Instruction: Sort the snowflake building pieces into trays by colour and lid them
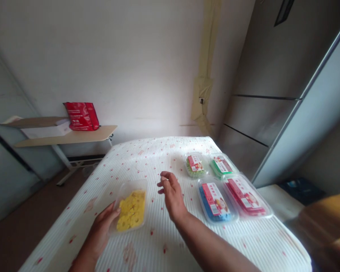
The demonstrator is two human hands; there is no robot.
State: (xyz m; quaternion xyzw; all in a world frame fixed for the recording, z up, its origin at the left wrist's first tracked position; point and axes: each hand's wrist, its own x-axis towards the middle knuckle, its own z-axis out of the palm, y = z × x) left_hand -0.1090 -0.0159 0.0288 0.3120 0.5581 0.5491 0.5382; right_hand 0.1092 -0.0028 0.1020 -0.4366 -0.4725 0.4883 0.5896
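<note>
A clear plastic container (pixel 131 209) of flat yellow pieces rests on the patterned white table cover. My left hand (pixel 103 223) grips its left side, thumb at the rim. Whether a lid covers it, I cannot tell. My right hand (pixel 171 194) hovers over the cover, to the right of that container; its fingers are loosely bent and apart, with nothing in them. Labelled clear containers stand farther right: one with blue contents (pixel 208 202) is nearest that hand, and beside it is one with pink contents (pixel 238 198). Behind them are a light-green one (pixel 193 172) and a green one (pixel 217 168).
The white ribbed table cover (pixel 147 158) has small red marks. A side table (pixel 99 133) at the left holds a red bag (pixel 81 116) and a white box (pixel 48 130). A grey fridge-like cabinet (pixel 260 87) stands at the right, near a blurred orange-brown shape (pixel 325 223).
</note>
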